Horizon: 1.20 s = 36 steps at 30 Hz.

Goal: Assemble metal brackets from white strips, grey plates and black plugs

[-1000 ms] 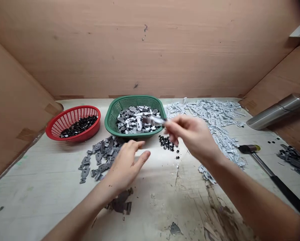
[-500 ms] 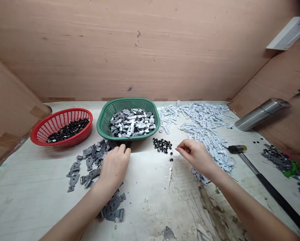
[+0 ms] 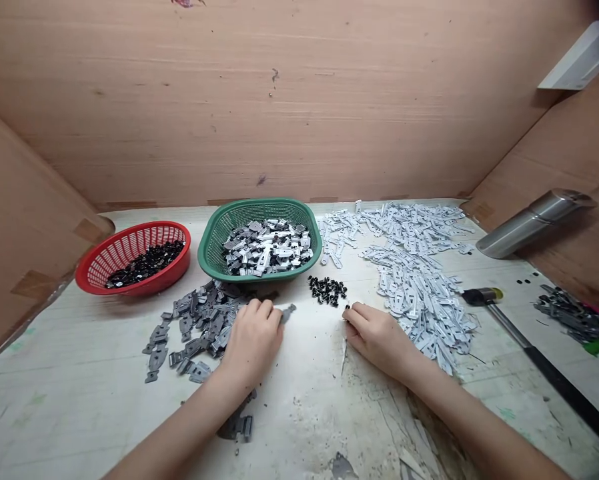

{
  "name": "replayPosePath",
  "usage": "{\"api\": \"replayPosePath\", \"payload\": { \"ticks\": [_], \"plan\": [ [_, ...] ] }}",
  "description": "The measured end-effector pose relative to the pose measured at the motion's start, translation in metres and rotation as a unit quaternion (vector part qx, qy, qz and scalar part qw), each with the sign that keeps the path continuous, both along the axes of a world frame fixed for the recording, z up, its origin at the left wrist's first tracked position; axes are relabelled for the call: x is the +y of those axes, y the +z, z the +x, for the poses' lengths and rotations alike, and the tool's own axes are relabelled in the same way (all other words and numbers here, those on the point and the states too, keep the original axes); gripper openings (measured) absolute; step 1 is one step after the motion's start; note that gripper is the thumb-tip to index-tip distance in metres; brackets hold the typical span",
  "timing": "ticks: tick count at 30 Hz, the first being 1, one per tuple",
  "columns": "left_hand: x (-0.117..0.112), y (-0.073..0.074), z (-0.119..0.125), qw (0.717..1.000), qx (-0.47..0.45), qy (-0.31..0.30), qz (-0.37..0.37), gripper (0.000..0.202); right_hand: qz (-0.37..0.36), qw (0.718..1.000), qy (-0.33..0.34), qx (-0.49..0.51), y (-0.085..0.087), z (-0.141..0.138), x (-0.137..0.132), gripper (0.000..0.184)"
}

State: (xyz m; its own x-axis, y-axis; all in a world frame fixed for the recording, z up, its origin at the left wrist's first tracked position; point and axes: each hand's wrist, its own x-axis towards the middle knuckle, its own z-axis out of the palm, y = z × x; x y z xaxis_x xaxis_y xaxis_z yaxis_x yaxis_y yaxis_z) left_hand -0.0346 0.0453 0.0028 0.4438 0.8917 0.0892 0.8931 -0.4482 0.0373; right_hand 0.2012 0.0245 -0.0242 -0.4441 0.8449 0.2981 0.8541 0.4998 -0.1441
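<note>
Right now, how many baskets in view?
2: red basket on the left, green basket to its right, nearer the middle. Neither is hidden; no others show.

Noted at right on the worktop (image 3: 54, 413): hammer (image 3: 534, 359), black-gripped (yellow at one end of the head), handle running out of frame. Recorded beyond: metal cylinder (image 3: 524, 230), tilted in view, near the right cardboard wall (image 3: 579, 157). Found beside that wall: dark scraps (image 3: 567, 317), some green among them. Observed high at right: white box (image 3: 579, 57), partly cut off.
</note>
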Motion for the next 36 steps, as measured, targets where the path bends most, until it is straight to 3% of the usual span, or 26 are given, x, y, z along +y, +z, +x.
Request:
{"api": "replayPosePath", "payload": {
  "ticks": [3, 6, 8, 12, 14, 17, 22, 24, 28, 30, 32, 36],
  "plan": [
    [-0.009, 0.004, 0.008, 0.982, -0.140, -0.053, -0.115, 0.020, -0.020, 0.997, -0.019, 0.065, 0.006, 0.005, -0.003, 0.018],
    [-0.017, 0.003, 0.014, 0.926, -0.276, -0.046, -0.252, 0.027, -0.060, 0.987, -0.028, 0.149, 0.011, 0.007, -0.005, 0.015],
    [-0.019, -0.001, 0.015, 0.901, -0.327, -0.050, -0.282, 0.025, -0.096, 0.976, -0.027, 0.194, 0.014, 0.007, -0.006, 0.014],
    [-0.018, -0.006, 0.012, 0.924, -0.281, -0.142, -0.218, 0.022, -0.125, 0.968, -0.026, 0.217, 0.017, 0.006, -0.008, 0.015],
    [-0.017, -0.001, 0.010, 0.931, -0.242, -0.159, -0.224, 0.028, -0.116, 0.971, -0.026, 0.207, 0.017, 0.006, -0.008, 0.016],
    [-0.019, 0.009, 0.010, 0.925, -0.243, -0.113, -0.271, 0.049, -0.106, 0.973, -0.022, 0.203, 0.018, 0.006, -0.009, 0.016],
    [-0.022, 0.005, 0.016, 0.917, -0.262, -0.068, -0.294, 0.014, -0.103, 0.979, -0.010, 0.175, 0.029, 0.005, -0.014, 0.016],
    [-0.024, 0.000, 0.019, 0.878, -0.326, -0.028, -0.350, 0.007, -0.133, 0.976, -0.010, 0.170, 0.035, 0.004, -0.018, 0.015],
    [-0.027, -0.004, 0.025, 0.712, -0.468, 0.087, -0.517, 0.017, -0.184, 0.965, -0.033, 0.183, 0.040, 0.004, -0.025, 0.013],
    [-0.028, -0.002, 0.027, 0.647, -0.510, 0.120, -0.554, 0.022, -0.180, 0.961, -0.039, 0.205, 0.041, 0.002, -0.028, 0.013],
    [-0.029, 0.000, 0.027, 0.618, -0.527, 0.143, -0.566, 0.024, -0.176, 0.952, -0.034, 0.250, 0.042, -0.003, -0.033, 0.012],
    [-0.031, 0.003, 0.028, 0.629, -0.510, 0.161, -0.565, 0.027, -0.127, 0.946, 0.013, 0.298, 0.041, -0.020, -0.048, 0.009]
  ]
}}
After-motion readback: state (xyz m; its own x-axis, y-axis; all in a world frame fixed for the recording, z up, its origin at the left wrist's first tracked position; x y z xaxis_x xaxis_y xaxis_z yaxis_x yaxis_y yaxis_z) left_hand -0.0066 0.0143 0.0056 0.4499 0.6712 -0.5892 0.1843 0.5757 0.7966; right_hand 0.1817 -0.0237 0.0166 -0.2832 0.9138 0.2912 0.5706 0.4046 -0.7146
